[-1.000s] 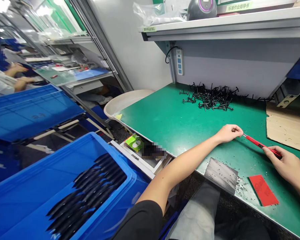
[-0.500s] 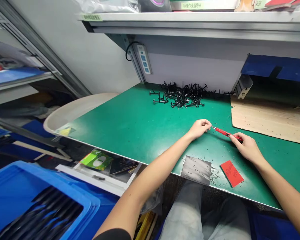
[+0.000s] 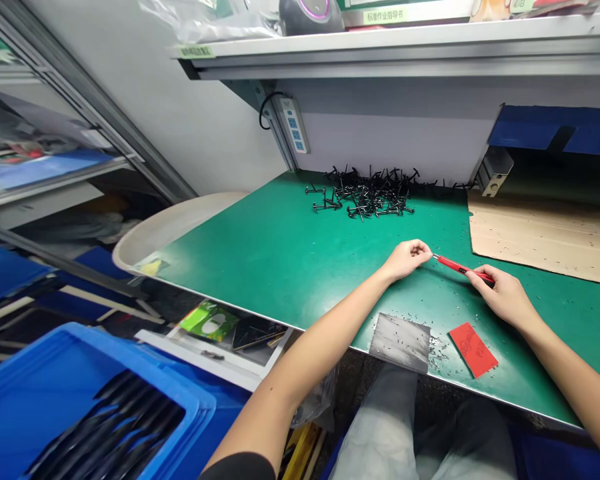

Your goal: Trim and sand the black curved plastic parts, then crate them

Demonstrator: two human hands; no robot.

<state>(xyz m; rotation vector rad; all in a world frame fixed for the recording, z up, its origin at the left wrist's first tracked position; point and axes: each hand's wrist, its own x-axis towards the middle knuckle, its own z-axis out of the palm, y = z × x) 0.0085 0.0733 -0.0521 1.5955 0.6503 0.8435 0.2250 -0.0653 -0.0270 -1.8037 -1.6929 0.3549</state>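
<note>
My right hand (image 3: 505, 293) grips the back end of a slim red knife (image 3: 453, 265), which looks like a craft knife with a silver front end. It is held over the green table, pointing left. The fingers of my left hand (image 3: 409, 259) are pinched together right at the knife's tip; whatever lies between them is hidden or too small to make out. Below the hands, near the table edge, lie a grey square sheet (image 3: 400, 341) and a red card (image 3: 473, 349) with dark writing. Small dark bits are scattered around both.
A pile of black T-shaped parts (image 3: 370, 192) lies at the back of the green table (image 3: 240, 247). Cardboard (image 3: 540, 230) lies at right, below a shelf (image 3: 380, 57). At lower left are an open drawer (image 3: 200, 353) and a blue bin (image 3: 75, 340) holding black parts.
The whole view has turned slightly left, so the scene sits farther right. Both hands keep the same pose at the red knife.
</note>
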